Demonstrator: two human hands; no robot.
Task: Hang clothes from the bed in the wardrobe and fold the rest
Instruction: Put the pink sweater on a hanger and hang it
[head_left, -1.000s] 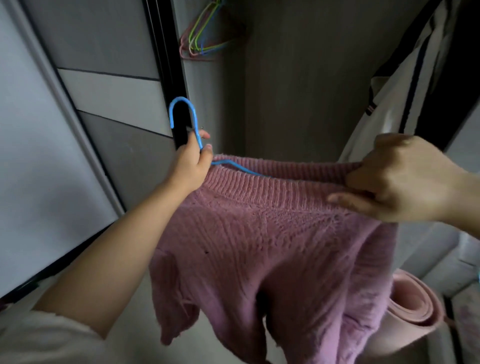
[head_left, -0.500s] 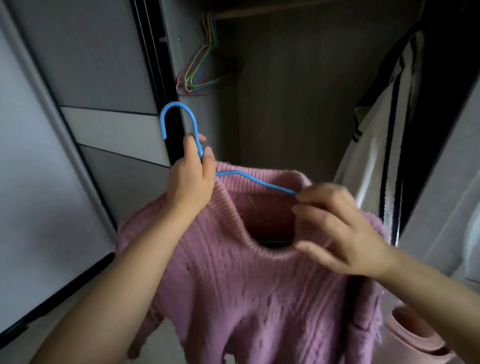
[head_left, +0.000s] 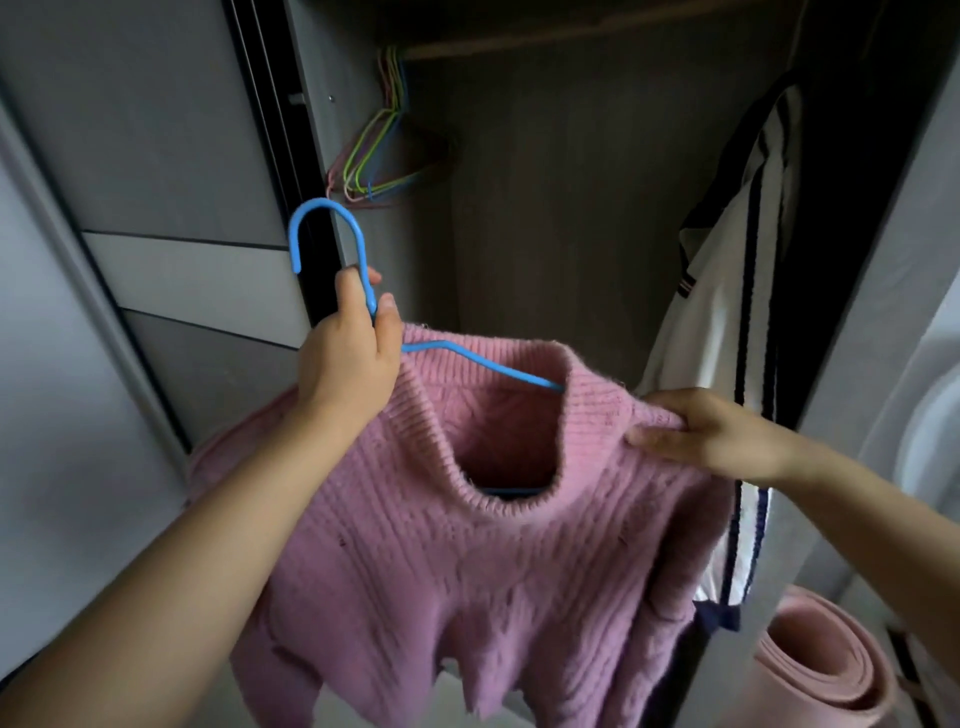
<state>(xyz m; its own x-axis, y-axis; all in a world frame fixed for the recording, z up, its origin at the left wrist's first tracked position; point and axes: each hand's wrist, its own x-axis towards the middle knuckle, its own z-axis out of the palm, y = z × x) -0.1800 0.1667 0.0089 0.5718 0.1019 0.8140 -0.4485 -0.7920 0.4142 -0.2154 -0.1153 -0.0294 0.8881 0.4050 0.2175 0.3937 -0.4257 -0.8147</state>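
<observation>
A pink knitted sweater (head_left: 467, 561) hangs on a blue hanger (head_left: 332, 228) in front of the open wardrobe. My left hand (head_left: 353, 358) grips the hanger's neck just below the hook. One blue arm of the hanger shows inside the collar; the rest is hidden under the knit. My right hand (head_left: 711, 436) pinches the sweater's right shoulder. The wardrobe rail (head_left: 571, 41) runs across the top of the dark interior.
Several empty coloured hangers (head_left: 379, 150) hang at the rail's left end. A white garment with dark stripes (head_left: 737, 338) hangs on the right. A grey sliding door (head_left: 171, 171) stands at the left. A rolled pink mat (head_left: 826, 670) sits at bottom right.
The sweater's collar has opened out over the hanger. My right hand moved from the collar out to the right shoulder. The view has tilted up, showing the rail.
</observation>
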